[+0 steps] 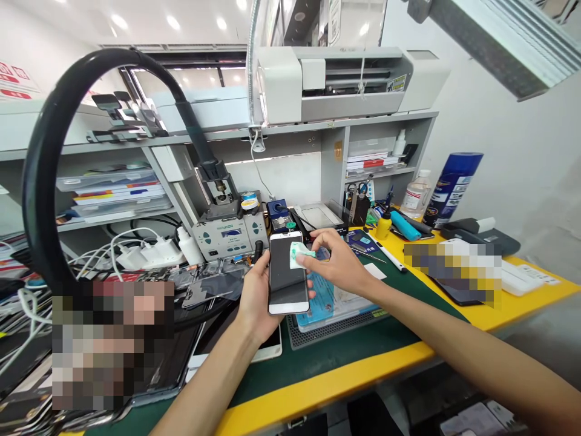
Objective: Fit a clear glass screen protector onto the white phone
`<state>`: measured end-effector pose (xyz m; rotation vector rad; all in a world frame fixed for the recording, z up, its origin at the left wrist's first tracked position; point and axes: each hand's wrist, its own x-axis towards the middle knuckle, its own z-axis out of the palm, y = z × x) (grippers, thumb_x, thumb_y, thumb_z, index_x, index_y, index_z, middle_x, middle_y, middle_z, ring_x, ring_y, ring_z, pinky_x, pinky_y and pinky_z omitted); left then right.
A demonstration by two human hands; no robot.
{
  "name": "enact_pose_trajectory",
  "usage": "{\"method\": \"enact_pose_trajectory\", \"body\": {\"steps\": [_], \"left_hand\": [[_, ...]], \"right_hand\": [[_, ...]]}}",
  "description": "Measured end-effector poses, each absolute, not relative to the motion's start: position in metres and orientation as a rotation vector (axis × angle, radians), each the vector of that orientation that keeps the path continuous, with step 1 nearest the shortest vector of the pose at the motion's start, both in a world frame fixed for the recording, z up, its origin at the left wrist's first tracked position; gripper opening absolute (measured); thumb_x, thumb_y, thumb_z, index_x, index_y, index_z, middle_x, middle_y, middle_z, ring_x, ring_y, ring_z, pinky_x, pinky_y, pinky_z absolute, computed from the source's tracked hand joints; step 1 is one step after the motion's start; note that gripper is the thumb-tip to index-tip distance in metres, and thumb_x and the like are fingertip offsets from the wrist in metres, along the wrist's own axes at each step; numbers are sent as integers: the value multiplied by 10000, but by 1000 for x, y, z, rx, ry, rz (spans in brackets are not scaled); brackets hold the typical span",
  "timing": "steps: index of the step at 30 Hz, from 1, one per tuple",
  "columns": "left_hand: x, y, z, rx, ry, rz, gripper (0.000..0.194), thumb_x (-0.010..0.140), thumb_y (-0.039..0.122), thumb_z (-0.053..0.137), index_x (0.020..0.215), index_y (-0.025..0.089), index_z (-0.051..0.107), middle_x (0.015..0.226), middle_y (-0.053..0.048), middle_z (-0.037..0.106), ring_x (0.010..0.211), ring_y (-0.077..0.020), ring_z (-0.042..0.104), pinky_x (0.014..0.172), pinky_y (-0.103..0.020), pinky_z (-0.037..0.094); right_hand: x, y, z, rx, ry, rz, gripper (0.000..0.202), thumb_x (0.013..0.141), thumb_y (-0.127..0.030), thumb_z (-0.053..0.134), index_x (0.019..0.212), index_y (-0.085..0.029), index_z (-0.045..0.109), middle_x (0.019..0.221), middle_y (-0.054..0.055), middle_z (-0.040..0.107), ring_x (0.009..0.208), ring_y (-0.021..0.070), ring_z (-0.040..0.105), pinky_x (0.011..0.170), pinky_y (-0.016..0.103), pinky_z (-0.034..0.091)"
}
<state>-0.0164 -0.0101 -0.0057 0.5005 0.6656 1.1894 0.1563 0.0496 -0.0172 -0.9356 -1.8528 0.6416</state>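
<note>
A white-framed smartphone [285, 284] with a dark screen rests in my left hand [258, 297], whose fingers wrap round its back and sides. The phone is tilted up toward me above the bench. My right hand [333, 260] pinches a small white wipe with green marks [299, 254], which lies against the upper right part of the screen. Beneath the phone are a clear plastic box with a blue card [320, 297] and a dark perforated tray [327, 333]. Another white-edged phone [272, 350] lies under my left wrist, partly hidden.
A grey soldering station [229, 236] stands behind the phone. Stacked phone parts [158, 357] crowd the left, near a thick black hose [34, 181]. On the right are a yellow bottle [384, 225], a clear bottle [416, 194] and a blue spray can [451, 188]. The bench's yellow edge [327, 387] runs in front.
</note>
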Motion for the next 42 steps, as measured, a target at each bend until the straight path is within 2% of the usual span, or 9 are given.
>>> {"method": "enact_pose_trajectory", "body": {"steps": [4, 8, 15, 21, 28, 36, 42], "left_hand": [[-17, -12, -8, 553, 656, 1149, 489, 1014, 475, 401, 1237, 118, 650, 919, -155, 759, 689, -268, 743, 634, -411, 613], [-15, -15, -8, 598, 681, 1080, 557, 1000, 532, 393, 1213, 88, 653, 929, -189, 747, 689, -312, 742, 566, -415, 591], [-12, -18, -6, 579, 654, 1045, 525, 995, 531, 423, 1213, 118, 663, 941, -168, 746, 707, -284, 741, 638, -413, 602], [-13, -18, -9, 585, 623, 1013, 517, 994, 508, 413, 1185, 106, 676, 936, -173, 745, 737, -295, 740, 659, -414, 596], [-11, -21, -7, 653, 596, 1006, 521, 991, 475, 392, 1169, 82, 683, 949, -187, 736, 733, -309, 731, 690, -456, 588], [-7, -23, -6, 610, 666, 989, 457, 996, 442, 426, 1173, 112, 687, 849, -131, 747, 690, -263, 729, 648, -382, 594], [-5, -26, -6, 660, 670, 992, 406, 989, 419, 477, 1158, 124, 699, 840, -122, 748, 697, -254, 726, 653, -364, 593]], "right_hand": [[159, 58, -18, -945, -1789, 636, 362, 818, -505, 731, 786, -216, 515, 1157, 112, 591, 1163, 283, 567, 969, 447, 459], [162, 64, -17, -951, -1716, 702, 391, 811, -552, 729, 793, -208, 544, 1124, 106, 628, 1070, 269, 605, 903, 415, 490], [165, 64, -9, -962, -1591, 877, 391, 807, -570, 730, 824, -198, 612, 949, 70, 686, 855, 227, 635, 738, 347, 489], [165, 67, -9, -926, -1538, 1009, 383, 802, -560, 733, 816, -187, 649, 828, 42, 660, 779, 196, 593, 683, 323, 479], [164, 65, -7, -864, -1481, 1169, 384, 782, -560, 746, 791, -194, 631, 825, 17, 630, 806, 184, 586, 739, 321, 495], [164, 57, -1, -880, -1526, 1154, 384, 774, -552, 754, 785, -186, 638, 768, 1, 601, 725, 164, 540, 646, 293, 418], [165, 52, 6, -859, -1540, 1158, 396, 773, -566, 760, 791, -191, 633, 741, -5, 600, 699, 167, 547, 647, 302, 424]]}}
